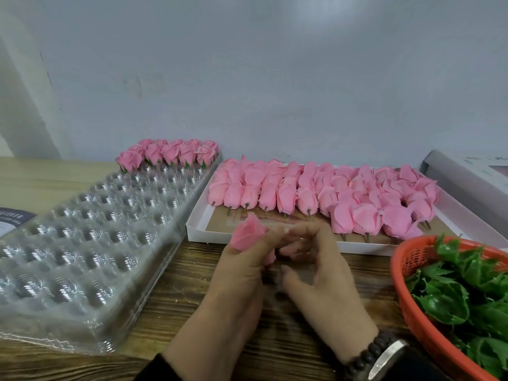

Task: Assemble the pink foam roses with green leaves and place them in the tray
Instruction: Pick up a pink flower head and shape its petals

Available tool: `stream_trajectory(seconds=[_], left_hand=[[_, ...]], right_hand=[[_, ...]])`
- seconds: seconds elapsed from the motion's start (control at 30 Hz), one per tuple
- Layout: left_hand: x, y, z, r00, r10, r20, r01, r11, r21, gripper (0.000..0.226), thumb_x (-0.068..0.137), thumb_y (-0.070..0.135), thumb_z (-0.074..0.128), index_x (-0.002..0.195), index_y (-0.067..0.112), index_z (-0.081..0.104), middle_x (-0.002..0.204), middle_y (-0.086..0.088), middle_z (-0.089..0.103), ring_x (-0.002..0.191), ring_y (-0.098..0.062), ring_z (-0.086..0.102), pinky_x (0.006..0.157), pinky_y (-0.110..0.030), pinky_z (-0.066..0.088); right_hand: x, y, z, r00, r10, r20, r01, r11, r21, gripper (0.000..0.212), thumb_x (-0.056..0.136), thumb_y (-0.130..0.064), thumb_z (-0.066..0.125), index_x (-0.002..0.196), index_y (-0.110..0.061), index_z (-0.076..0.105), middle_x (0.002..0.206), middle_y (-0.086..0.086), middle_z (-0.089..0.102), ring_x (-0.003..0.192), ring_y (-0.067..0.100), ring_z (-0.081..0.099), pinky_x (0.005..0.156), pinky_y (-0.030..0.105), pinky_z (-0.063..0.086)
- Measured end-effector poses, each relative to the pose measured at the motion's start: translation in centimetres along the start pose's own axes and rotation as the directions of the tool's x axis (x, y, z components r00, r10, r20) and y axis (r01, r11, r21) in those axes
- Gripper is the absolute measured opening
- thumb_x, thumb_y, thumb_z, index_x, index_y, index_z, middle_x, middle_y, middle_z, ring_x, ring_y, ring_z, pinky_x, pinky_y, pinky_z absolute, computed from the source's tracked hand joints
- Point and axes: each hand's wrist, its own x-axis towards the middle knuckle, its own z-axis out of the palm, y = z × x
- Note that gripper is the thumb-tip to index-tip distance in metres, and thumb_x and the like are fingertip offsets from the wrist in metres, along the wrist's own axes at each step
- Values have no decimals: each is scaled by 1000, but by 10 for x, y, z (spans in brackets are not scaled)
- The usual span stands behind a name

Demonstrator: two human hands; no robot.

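My left hand (239, 273) grips a pink foam rose (247, 233) near the middle of the table, the bloom pointing up and left. My right hand (316, 268) is close against it, fingers curled toward the rose's base; what they hold is blurred. A clear plastic tray (90, 237) with many round pockets lies on the left. Several finished roses with green leaves (170, 154) fill its far row. A white box (198, 229) behind my hands holds several bare pink roses (316, 193) with short stems. An orange basket (406, 306) of green leaves (453, 292) sits at the right.
The wooden table (192, 306) runs up to a pale wall. A white box lid (467, 182) leans at the far right. A dark printed card (13, 218) lies under the tray's left edge. My right wrist wears a beaded bracelet and a watch (384, 356).
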Motion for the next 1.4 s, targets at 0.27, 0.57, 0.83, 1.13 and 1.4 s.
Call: stream_trajectory(seconds=[0.27, 0.57, 0.83, 1.13, 1.4], left_hand=[[-3, -8, 3, 995, -99, 22, 100, 993, -65, 33, 50, 24, 79, 78, 7, 72, 81, -16, 63, 74, -22, 61, 68, -29, 54], [-1, 1, -3, 991, -112, 76, 108, 993, 51, 28, 56, 41, 75, 57, 14, 66, 83, -13, 63, 66, -25, 58, 43, -23, 40], [1, 8, -13, 939, 290, 184, -340, 711, 615, 11, 71, 6, 77, 70, 11, 66, 56, -1, 64, 54, -5, 56, 50, -18, 46], [5, 10, -25, 949, 85, 305, -315, 349, 883, 108, 71, 13, 76, 144, 44, 2, 104, 15, 65, 98, -1, 62, 92, -25, 47], [4, 14, -27, 952, -24, 305, -284, 307, 909, 114, 68, 23, 78, 136, 52, -9, 96, 11, 66, 92, -3, 62, 87, -21, 48]], right_hand=[[0, -5, 3, 990, 129, 62, -134, 986, 95, 28, 69, -8, 72, 87, -22, 58, 66, -11, 61, 58, 2, 54, 55, 10, 41], [2, -11, -6, 941, 212, 264, -266, 945, 188, 12, 83, -19, 64, 72, -15, 66, 53, -1, 56, 54, 6, 50, 54, 13, 40], [3, -3, -8, 996, 93, 1, -92, 986, 138, 26, 79, -12, 68, 98, -26, 59, 91, -4, 63, 81, 0, 58, 79, 17, 46], [0, -7, -11, 962, -58, 266, 68, 997, -29, 44, 78, -2, 67, 110, -31, 59, 103, -17, 61, 92, -3, 54, 82, 8, 37], [1, -7, -11, 959, 28, 283, -41, 998, 40, 19, 77, -3, 70, 85, -20, 65, 81, 8, 63, 75, 25, 56, 71, 34, 46]])
